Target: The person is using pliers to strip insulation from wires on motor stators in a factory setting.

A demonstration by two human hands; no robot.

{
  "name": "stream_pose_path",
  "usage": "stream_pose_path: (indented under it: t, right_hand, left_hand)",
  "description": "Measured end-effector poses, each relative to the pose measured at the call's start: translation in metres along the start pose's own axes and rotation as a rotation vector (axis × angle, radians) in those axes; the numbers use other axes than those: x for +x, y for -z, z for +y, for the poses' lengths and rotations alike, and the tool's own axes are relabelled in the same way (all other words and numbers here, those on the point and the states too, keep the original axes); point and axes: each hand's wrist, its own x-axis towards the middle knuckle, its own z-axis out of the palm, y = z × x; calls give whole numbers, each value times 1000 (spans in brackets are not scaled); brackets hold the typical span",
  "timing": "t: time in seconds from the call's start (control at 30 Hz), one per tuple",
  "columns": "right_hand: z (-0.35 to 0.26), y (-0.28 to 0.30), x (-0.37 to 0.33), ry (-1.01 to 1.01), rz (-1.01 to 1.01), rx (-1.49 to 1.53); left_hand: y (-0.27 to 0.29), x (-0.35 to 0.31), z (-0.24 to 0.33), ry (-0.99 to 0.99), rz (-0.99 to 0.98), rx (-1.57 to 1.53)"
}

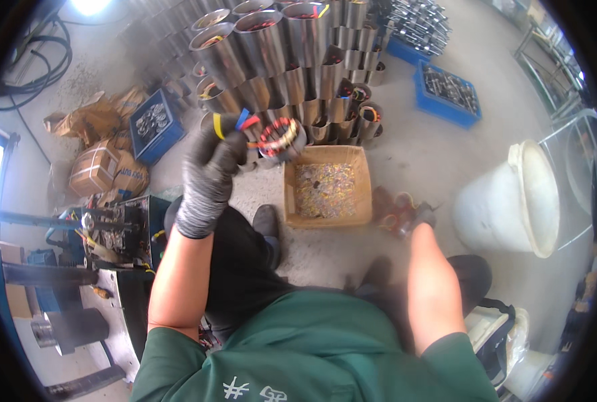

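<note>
My left hand [215,161], in a grey knitted glove, is closed on the coloured lead wires of a motor stator [284,141]. Blue, red and yellow sleeves stick out around the fingers. The stator, a ring with reddish windings and pale lacing, hangs beside the hand, just above the far left corner of a tan bin [367,213]. Low on the right, my right hand [424,216] is smeared by motion. A blurred reddish coil with loose wires [399,213] is at its fingers and appears gripped; its exact kind is unclear.
Stacked metal cylinders [265,50], several with wound coils inside, stand ahead. Colourful small scraps fill the tan bin. Blue crates of metal parts [448,94] lie beyond. A white bucket [499,208] stands right; a machine [121,295] and cardboard boxes [94,167] are left.
</note>
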Motion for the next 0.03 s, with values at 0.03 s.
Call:
stream_pose_path:
  t: [0.03]
  right_hand:
    - [8,-9,8,9,27,-91]
  left_hand:
    - [13,-3,13,-10,33,30]
